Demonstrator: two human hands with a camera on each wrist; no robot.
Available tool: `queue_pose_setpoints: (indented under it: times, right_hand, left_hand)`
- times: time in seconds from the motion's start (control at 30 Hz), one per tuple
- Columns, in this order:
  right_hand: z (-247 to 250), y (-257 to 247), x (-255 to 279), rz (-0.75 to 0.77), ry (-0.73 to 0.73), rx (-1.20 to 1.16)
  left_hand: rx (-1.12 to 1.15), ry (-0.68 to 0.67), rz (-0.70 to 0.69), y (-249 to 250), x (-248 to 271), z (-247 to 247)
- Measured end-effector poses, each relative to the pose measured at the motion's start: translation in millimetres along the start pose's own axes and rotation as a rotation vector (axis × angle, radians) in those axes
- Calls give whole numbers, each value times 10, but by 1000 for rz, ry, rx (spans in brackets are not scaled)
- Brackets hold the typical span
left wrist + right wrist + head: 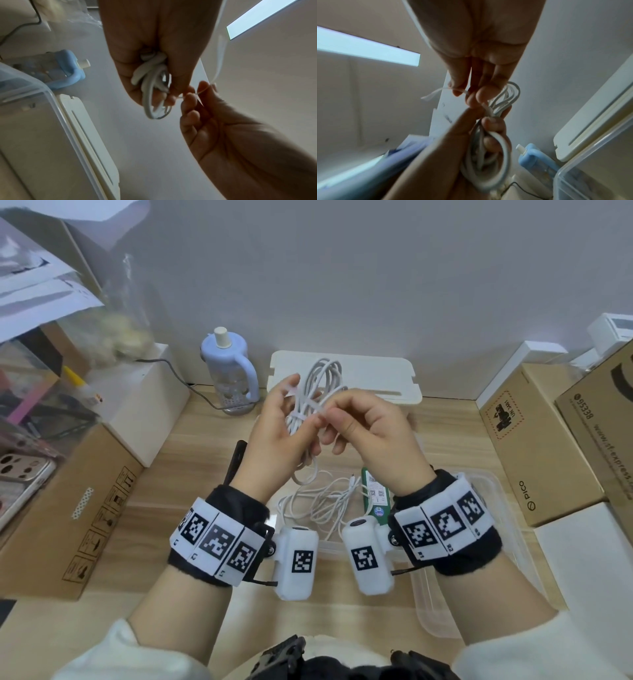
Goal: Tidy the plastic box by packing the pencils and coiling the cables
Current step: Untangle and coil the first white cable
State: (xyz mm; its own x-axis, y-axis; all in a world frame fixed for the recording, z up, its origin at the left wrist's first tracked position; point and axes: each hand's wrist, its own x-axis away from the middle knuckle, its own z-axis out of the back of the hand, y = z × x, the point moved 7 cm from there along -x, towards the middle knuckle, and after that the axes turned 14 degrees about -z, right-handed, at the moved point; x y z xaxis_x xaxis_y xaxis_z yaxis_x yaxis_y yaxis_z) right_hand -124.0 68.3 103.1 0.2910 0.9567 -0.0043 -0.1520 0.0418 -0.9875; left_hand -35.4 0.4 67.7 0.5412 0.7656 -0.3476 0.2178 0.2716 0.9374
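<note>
A wooden desk stands against a grey wall, with cardboard boxes at both sides. In the head view, the left hand grips a coiled white cable raised above the desk, fingers curled round the bundle. The right hand pinches a thin white tie wrapped round the coil's middle. Below the hands, the clear plastic box holds a second, loose white cable and a green packet. The box's cream lid leans at the wall, beside a blue bottle.

From the left wrist, the left hand closes on the coil, loops showing between its fingers; the right hand pinches the tie just beside it.

From the right wrist, the right hand pinches the tie between thumb and fingertips, its loose end sticking out to the left. The left hand holds the coil just below.
</note>
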Motion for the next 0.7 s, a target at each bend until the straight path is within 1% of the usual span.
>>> queue_pose_setpoints:
  times: [0.07, 0.17, 0.27, 0.33, 0.43, 0.5, 0.57, 0.63, 0.7]
  right_hand:
    - [42, 29, -16, -11, 19, -29]
    - [2, 32, -3, -8, -44, -95]
    - [-31, -30, 21, 73, -81, -156]
    - [-48, -94, 45, 137, -101, -127]
    - [-58, -121, 66, 142, -128, -99]
    - [-46, -76, 59, 123, -126, -87]
    - [-39, -7, 48, 106, -111, -36]
    - [-55, 45, 44, 107, -114, 2]
    - [-89, 47, 63, 128, -141, 6]
  left_hand:
    - [40, -32, 8, -24, 12, -27]
    - [84, -64, 58, -90, 13, -40]
    - [128, -129, 136, -133, 17, -83]
    - [102, -195, 181, -143, 18, -123]
    - [180, -272, 270, -134, 60, -184]
    - [263, -271, 250, -105, 57, -199]
    - [323, -237, 190, -85, 36, -181]
    - [312, -211, 146, -63, 12, -160]
    - [292, -173, 134, -53, -3, -133]
